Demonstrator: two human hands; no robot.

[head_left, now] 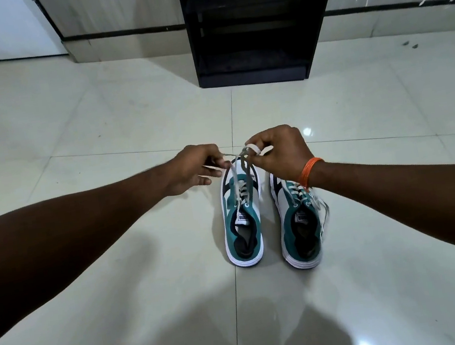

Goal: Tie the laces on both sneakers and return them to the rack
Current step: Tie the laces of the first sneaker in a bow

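Before the rack [255, 22], both sneakers sit on the floor; the left hand [191, 171] and right hand [274, 151] pinch the left sneaker's [242, 223] laces [238, 162] mid-knot. Next comes, likely, cinching tight.

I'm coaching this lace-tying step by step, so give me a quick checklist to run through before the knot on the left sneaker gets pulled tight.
1. Left hand pinches one lace end: ok.
2. Right hand holds the other end, looped over a finger: ok.
3. Laces cross above the left sneaker: ok; whether a full knot is formed, cannot tell.
4. Left sneaker sits flat on the floor: ok.
5. Right sneaker tied: not ok, its lace hangs loose down the side.
6. Rack shelves free for the pair: cannot tell, too dark.
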